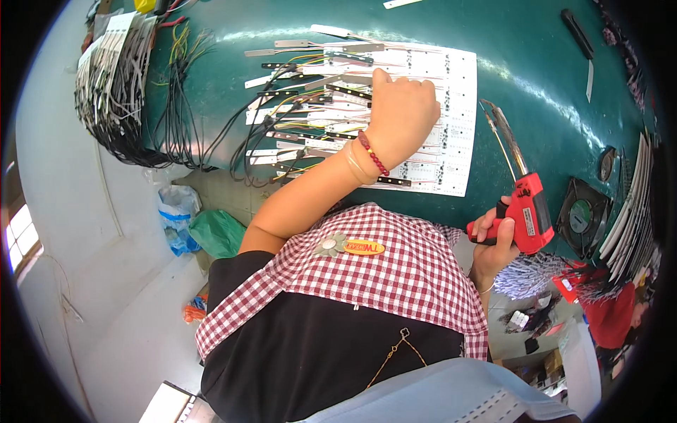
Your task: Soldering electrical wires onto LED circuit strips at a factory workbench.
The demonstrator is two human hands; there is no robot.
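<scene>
My right hand [496, 236] is wrapped round the black grip of a red soldering gun [530, 211]. Its long metal tip and a thin feed tube point up and away over the green table [522, 42]. Over a white printed sheet [460, 127], my left hand [405, 109] is closed with its knuckles up; its fingertips and anything in them are hidden. Rows of small light strips [363, 48] with thin wires lie on that sheet under and beside the left hand. Black cables [224, 134] with yellow ends run into the strips from the left.
At the left, a thick bundle of wired strips [113, 88] hangs over the table edge. A black-handled blade [580, 39] lies at the far right. Nearer on the right are a black fan [581, 217] and a stack of grey strips [627, 218]. Plastic bags [217, 234] sit below the table.
</scene>
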